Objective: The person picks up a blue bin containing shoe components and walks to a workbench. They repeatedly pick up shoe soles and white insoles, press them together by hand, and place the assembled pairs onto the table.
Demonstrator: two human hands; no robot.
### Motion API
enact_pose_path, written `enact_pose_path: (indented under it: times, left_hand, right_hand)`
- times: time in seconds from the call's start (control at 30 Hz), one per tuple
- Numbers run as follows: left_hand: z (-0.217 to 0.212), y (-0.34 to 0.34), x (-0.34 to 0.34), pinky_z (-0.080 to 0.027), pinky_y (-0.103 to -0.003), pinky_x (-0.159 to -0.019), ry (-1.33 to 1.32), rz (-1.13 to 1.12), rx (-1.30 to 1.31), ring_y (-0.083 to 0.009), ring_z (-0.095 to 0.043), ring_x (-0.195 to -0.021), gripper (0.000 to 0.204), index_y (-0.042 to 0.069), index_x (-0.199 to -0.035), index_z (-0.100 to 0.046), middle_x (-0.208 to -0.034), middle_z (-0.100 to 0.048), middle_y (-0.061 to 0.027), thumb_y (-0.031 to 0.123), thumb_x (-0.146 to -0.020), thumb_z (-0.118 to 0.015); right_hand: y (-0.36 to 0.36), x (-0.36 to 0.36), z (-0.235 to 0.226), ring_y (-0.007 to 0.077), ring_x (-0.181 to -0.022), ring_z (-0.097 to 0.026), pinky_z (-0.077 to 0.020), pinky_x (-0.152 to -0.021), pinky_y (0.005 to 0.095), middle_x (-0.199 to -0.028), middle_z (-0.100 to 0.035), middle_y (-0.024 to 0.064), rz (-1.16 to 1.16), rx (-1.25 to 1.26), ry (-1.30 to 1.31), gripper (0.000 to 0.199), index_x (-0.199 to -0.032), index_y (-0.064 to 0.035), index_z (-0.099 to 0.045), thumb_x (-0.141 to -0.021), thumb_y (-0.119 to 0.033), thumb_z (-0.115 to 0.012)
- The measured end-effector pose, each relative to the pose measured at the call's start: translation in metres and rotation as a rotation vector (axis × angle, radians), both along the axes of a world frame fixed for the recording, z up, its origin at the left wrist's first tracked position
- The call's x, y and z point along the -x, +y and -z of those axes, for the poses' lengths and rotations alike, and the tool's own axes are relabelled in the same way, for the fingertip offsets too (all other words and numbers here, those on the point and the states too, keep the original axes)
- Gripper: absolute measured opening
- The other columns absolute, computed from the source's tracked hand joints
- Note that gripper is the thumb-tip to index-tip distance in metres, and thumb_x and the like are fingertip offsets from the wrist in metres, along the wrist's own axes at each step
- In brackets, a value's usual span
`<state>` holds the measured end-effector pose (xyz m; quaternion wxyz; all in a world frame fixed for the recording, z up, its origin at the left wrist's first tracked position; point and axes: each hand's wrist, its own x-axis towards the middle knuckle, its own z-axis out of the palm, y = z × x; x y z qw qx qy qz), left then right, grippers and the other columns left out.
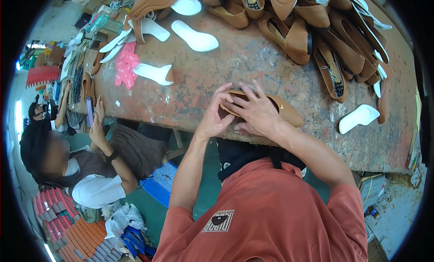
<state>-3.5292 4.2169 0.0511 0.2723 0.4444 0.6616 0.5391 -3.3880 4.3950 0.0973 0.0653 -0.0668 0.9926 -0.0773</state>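
Both hands clamp one tan leather flat shoe [282,110]: left hand [216,119] pinching its heel end, right hand [255,111] spread flat over the top, white foam insole [359,118] off to the right.

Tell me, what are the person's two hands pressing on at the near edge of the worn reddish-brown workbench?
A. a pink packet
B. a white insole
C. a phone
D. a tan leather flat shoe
D: both the left hand and right hand rest on the tan leather flat shoe; the white insoles lie apart.

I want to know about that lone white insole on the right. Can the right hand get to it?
Probably yes: the right hand rests on a tan shoe, and only bare worktable lies between it and the white insole.
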Motion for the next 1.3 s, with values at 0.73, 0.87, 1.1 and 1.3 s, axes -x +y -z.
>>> enact_pose_path:
  times: [0.73,0.87,1.1,1.3]
  left_hand:
    - [-0.138,-0.135,0.34,-0.042,-0.054,-0.114,1.014,-1.733,0.21,-0.0479,-0.055,-0.132,0.071,-0.009,-0.143,-0.051,-0.14,-0.06,-0.0308,0.034,-0.096,-0.08]
    - [-0.118,0.04,0.27,-0.058,-0.041,-0.081,0.589,-1.014,0.141,-0.031,-0.075,-0.091,0.036,0.005,-0.126,-0.074,-0.099,-0.077,-0.0148,0.026,-0.097,-0.079]
    - [-0.038,0.21,0.142,-0.051,-0.048,-0.109,0.53,-0.402,0.238,-0.0376,-0.059,-0.134,0.052,-0.003,-0.124,-0.071,-0.146,-0.059,-0.0227,0.036,-0.091,-0.082]
    - [-0.04,0.079,0.032,-0.051,-0.051,-0.109,0.563,-0.622,0.258,-0.0417,-0.059,-0.133,0.04,0.002,-0.109,-0.078,-0.15,-0.055,-0.0249,0.028,-0.081,-0.091]
  right_hand:
    - [0.04,0.19,0.013,0.0258,-0.11,-0.068,-0.0499,-0.093,0.0373,-0.117,-0.075,0.0083,0.107,0.219,0.63,0.033,-0.126,-0.0101,-0.074,-0.094,-0.006,-0.071]
    - [0.053,0.052,-0.007,0.0238,-0.081,-0.069,-0.0551,-0.073,0.0351,-0.102,-0.073,0.0137,0.555,0.832,0.637,0.029,-0.125,-0.0039,-0.073,-0.098,0.005,-0.069]
    - [0.084,-0.155,-0.019,0.0348,-0.117,-0.066,-0.0527,-0.1,0.0464,-0.127,-0.068,0.0189,0.884,0.373,0.088,0.029,-0.113,-0.0022,-0.077,-0.087,-0.013,-0.081]
    - [0.064,-0.09,-0.005,0.0416,-0.139,-0.052,-0.0414,-0.116,0.0582,-0.147,-0.057,0.0196,0.4,0.188,0.229,0.043,-0.11,-0.0049,-0.067,-0.085,-0.035,-0.085]
